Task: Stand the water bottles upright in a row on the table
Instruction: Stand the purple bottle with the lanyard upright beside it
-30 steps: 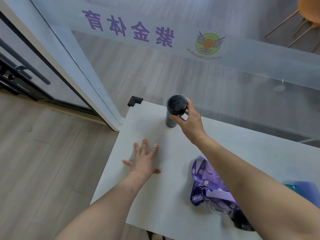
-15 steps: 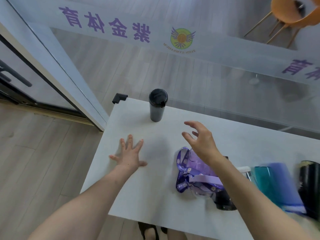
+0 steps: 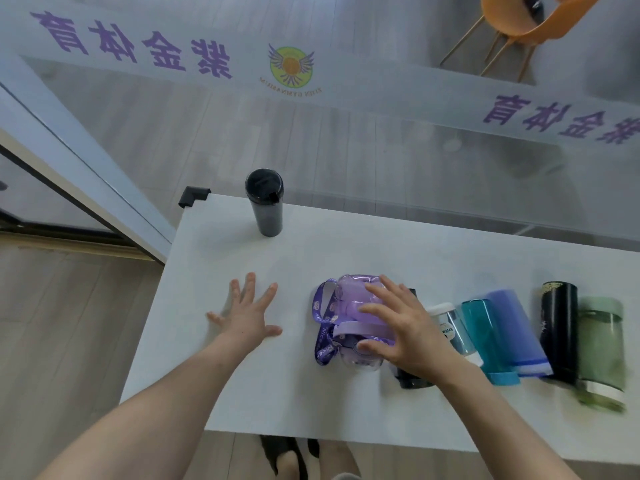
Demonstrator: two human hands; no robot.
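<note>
Right hand [image 3: 405,327] spreads open over the lying translucent purple strapped bottle [image 3: 356,306] (not yet gripped); wrap its body, avoiding the strap. Left hand [image 3: 247,315] lies flat, empty.

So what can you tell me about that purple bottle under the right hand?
The purple bottle looks like clear lilac plastic, squat and rounded, with a pale purple band or handle and a printed purple strap looped off its left side. It lies on its side on the white table, leftmost of the lying bottles. The right hand is spread over it, fingers open, not clearly gripping.
</note>
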